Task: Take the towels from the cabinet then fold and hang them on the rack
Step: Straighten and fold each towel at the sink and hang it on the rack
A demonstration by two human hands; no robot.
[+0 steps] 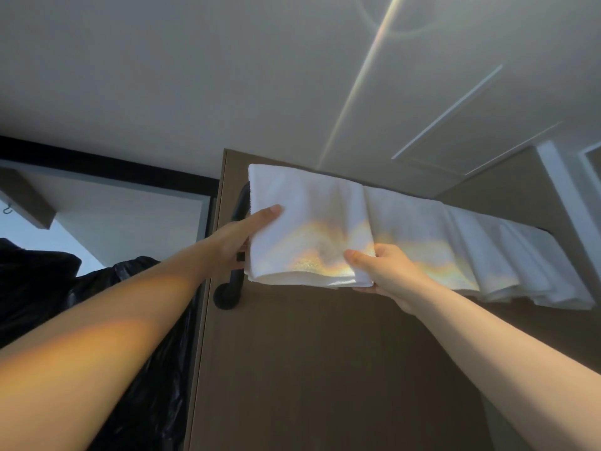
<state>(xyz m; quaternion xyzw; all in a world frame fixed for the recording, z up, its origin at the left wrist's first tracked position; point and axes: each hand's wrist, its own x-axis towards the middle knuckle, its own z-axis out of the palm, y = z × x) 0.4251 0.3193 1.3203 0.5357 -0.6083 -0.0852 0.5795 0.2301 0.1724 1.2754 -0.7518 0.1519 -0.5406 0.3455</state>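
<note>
A folded white towel hangs over the black rack fixed high on a brown wall panel. My left hand grips the towel's left edge, thumb on its front and fingers behind. My right hand pinches its lower right corner, thumb on top and fingers underneath. To its right several more white towels hang side by side along the same rack. Most of the rack bar is hidden under the cloth.
The brown wall panel fills the lower middle. A black plastic bag bulges at lower left, by a dark-framed opening. The white ceiling is close above. A white frame stands at the far right.
</note>
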